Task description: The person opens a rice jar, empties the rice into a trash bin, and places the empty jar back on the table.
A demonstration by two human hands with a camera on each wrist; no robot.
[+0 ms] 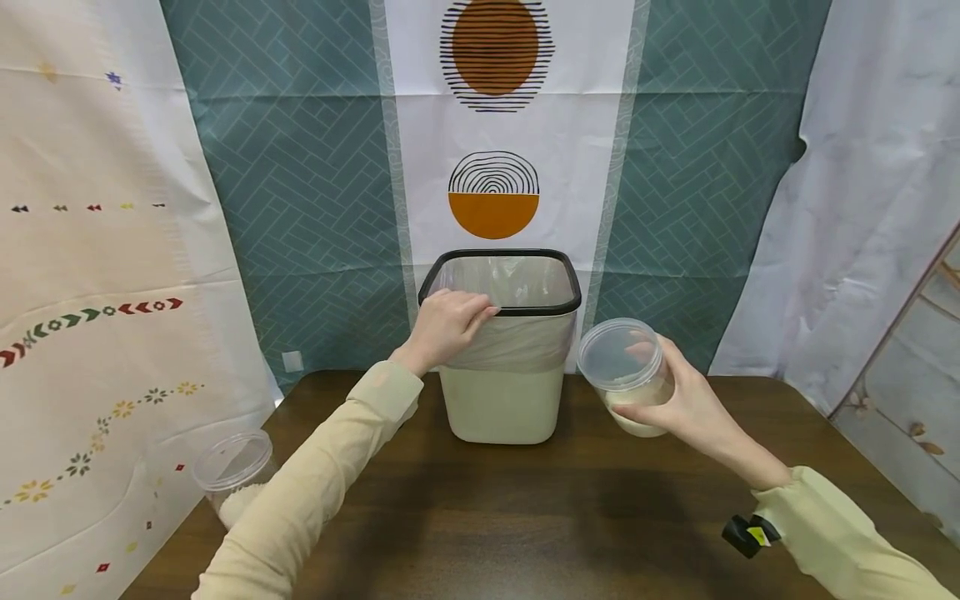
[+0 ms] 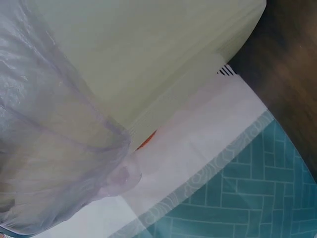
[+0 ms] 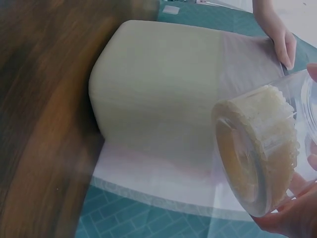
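Observation:
A pale trash bin (image 1: 504, 404) with a black rim and a clear liner (image 1: 525, 346) stands upright on the table. My left hand (image 1: 450, 327) grips the bin's rim at the front left corner, its fingers bent over the edge. My right hand (image 1: 686, 398) holds a clear plastic jar (image 1: 622, 354) in the air, right of the bin and apart from it. The jar tilts towards the bin, with white grains like rice (image 3: 262, 134) in its lower part. Up close, the left wrist view shows the liner (image 2: 54, 109) and the bin's wall (image 2: 148, 54).
A second clear jar (image 1: 234, 467) with white grains stands at the table's left edge, partly behind my left sleeve. The dark wooden table (image 1: 517, 517) reaches back to a patterned cloth (image 1: 315, 208). A black band (image 1: 742, 535) sits at my right cuff.

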